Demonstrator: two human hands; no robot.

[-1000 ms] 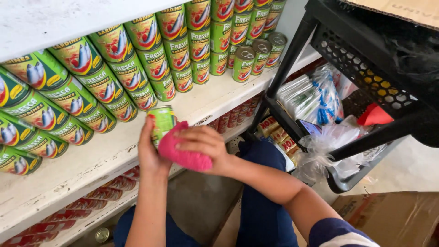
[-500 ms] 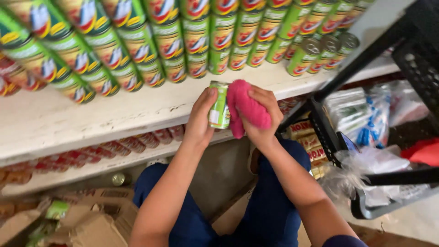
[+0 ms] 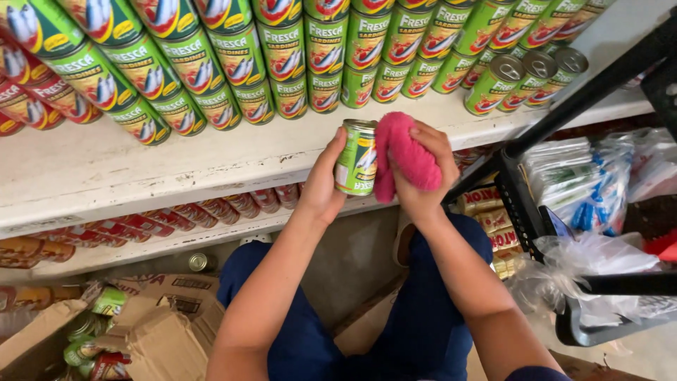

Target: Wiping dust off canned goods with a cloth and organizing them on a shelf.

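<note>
**Two hands, one can, one pink cloth**

Two hands meet in front of a white shelf (image 3: 106, 176) stacked with rows of green cans (image 3: 282, 63). At the lower left, an open cardboard box (image 3: 151, 331) holds a few more tins. The left hand (image 3: 323, 185) has its fingers wrapped around a small green can (image 3: 356, 156), holding it upright just before the shelf edge. The right hand (image 3: 422, 176) is closed on a pink cloth (image 3: 403, 152), pressing it against the can's right side. Further right stands a black cart (image 3: 536, 212) holding plastic-wrapped packets (image 3: 571, 176).
</note>
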